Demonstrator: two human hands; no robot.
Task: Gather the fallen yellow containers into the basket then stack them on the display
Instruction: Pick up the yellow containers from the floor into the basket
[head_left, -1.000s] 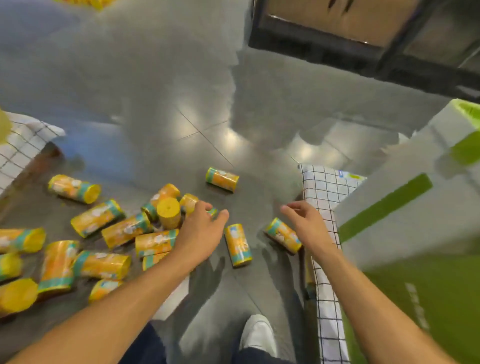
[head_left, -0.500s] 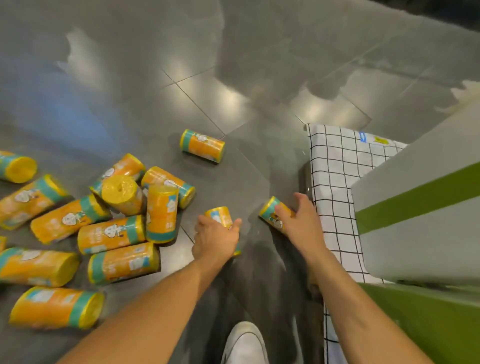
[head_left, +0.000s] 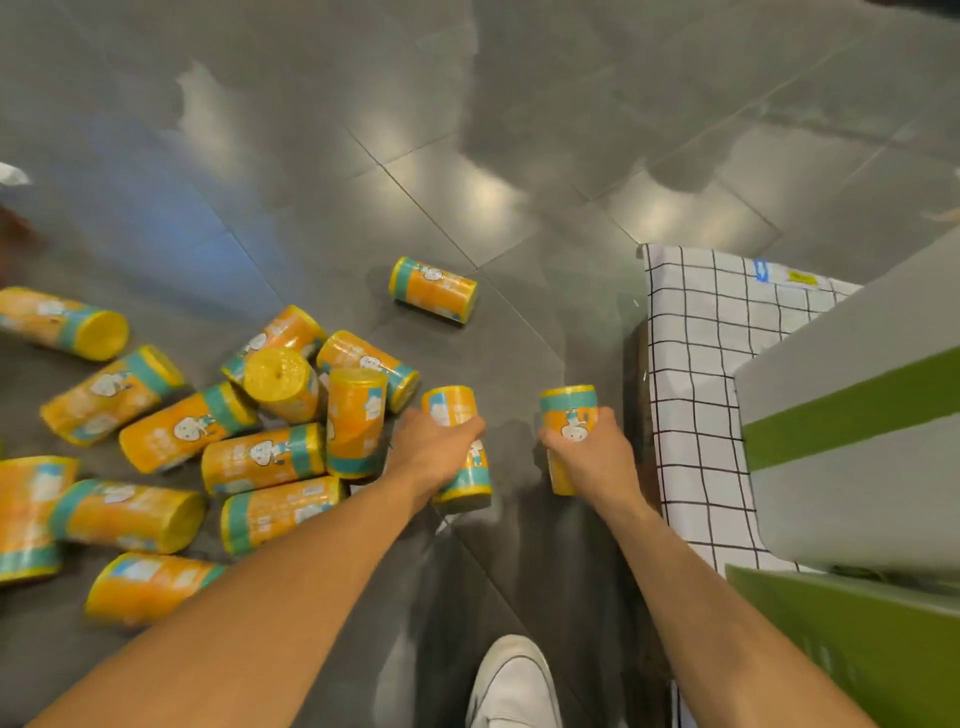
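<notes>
Several yellow containers with teal bands lie scattered on the grey tiled floor, most in a heap (head_left: 270, 447) at the left. My left hand (head_left: 431, 447) grips one container (head_left: 460, 441) by its middle. My right hand (head_left: 592, 449) grips another container (head_left: 569, 415), which stands nearly upright. A single container (head_left: 434, 290) lies apart, further out on the floor. No basket is in view.
A display block covered in white cloth with a black grid (head_left: 696, 374) stands at the right. A white and green box (head_left: 852, 441) sits on it, and a green panel (head_left: 852, 634) is nearer. My white shoe (head_left: 511, 686) is at the bottom.
The camera dipped and came nearer to the floor. Both hands reached down and closed round a container each; the right one's container has turned from lying to nearly upright.
</notes>
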